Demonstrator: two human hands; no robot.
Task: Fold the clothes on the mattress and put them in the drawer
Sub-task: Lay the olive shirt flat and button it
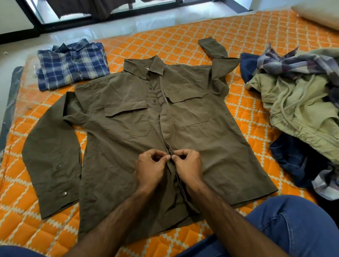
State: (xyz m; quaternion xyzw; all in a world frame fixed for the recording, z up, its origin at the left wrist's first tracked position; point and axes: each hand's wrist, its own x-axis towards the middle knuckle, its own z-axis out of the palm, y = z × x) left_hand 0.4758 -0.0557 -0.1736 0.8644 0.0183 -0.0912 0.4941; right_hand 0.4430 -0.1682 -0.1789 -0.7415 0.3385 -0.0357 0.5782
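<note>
An olive-brown long-sleeved shirt (pixel 124 136) lies spread front-up on the orange quilted mattress (pixel 251 109). Its left sleeve runs down the side and its right sleeve is bent up near the collar. My left hand (pixel 150 170) and my right hand (pixel 188 165) meet at the shirt's button placket low on the front, each pinching an edge of the cloth with thumb and fingers. A folded blue plaid shirt (pixel 71 64) rests at the mattress's far left corner. No drawer is in view.
A heap of unfolded clothes (pixel 306 104) in pale green, dark blue and plaid lies on the right of the mattress. A beige pillow (pixel 326 8) sits at the far right. My knees in blue jeans (pixel 286 231) are at the near edge. Shiny floor and a window lie beyond.
</note>
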